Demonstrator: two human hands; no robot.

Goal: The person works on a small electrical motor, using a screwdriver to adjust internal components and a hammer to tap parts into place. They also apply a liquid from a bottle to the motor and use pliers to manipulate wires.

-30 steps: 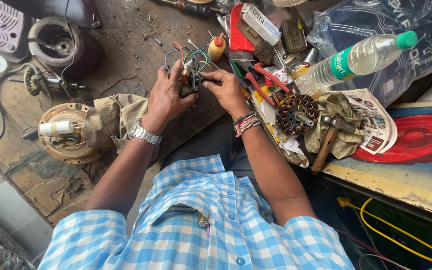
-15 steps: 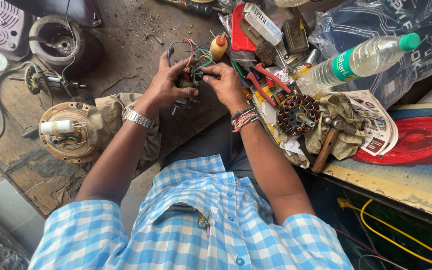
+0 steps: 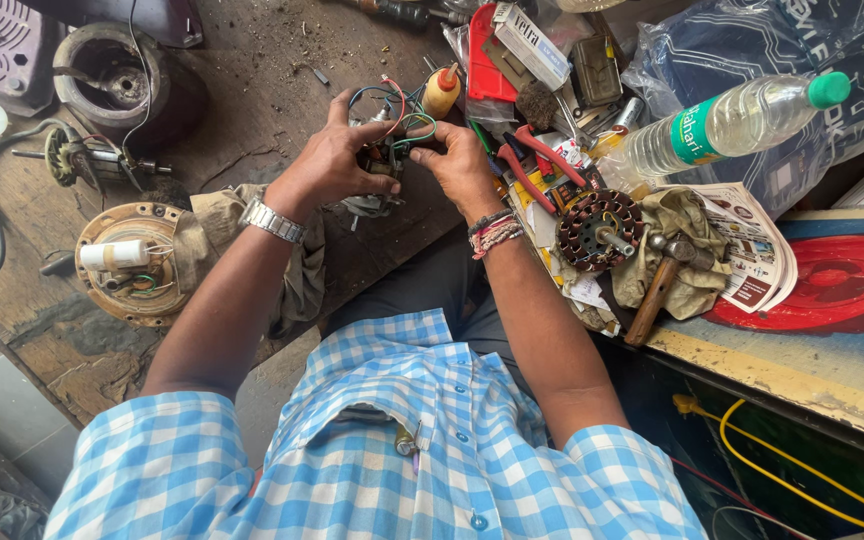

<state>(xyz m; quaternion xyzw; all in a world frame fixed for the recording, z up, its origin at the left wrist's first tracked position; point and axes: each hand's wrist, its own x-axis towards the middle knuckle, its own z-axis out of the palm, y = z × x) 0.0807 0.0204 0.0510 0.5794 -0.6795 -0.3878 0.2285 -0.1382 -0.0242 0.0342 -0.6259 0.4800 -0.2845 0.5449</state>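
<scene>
Between both hands' closed fingers (image 3: 377,158), the wired part (image 3: 389,150) points away, orientation unclear.

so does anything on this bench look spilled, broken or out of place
Nothing spilled. The bottle lies on its side, cap on. A hammer rests across a rag by the opened motor core. Both the left hand and the right hand hold a wired part with loose wires sticking out.

Your shirt (image 3: 432,450) is blue-and-white checked; your wristwatch (image 3: 271,220) is silver; the wires (image 3: 397,112) you hold run red, green and blue; the pliers (image 3: 532,160) have red handles; the bottle (image 3: 727,120) carries a green cap and label.
</scene>
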